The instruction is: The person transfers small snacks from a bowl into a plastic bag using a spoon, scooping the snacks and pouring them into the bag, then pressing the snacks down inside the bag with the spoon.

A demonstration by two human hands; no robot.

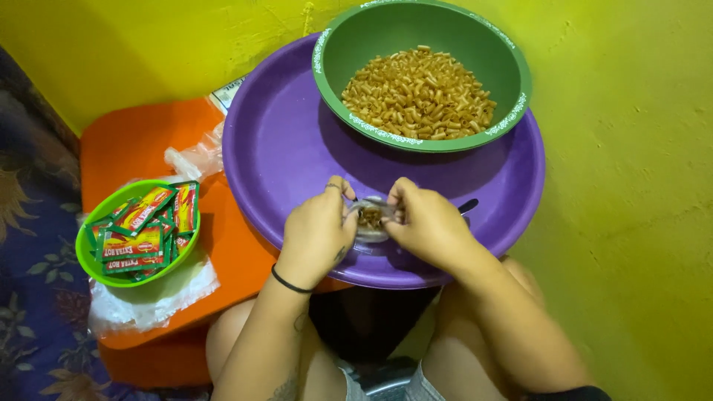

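Left hand and right hand meet at frame centre over the purple tray, fingers pinching the small clear bag of fried snack between them, mouth held up so the contents stay in. Green bowl of snack sits upper centre; sachet bowl lies left.

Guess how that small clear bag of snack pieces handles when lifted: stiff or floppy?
Probably floppy: the clear bag is thin film pinched between the left hand and right hand. Likely light, holding few snack pieces. The glossy film may be slippery.
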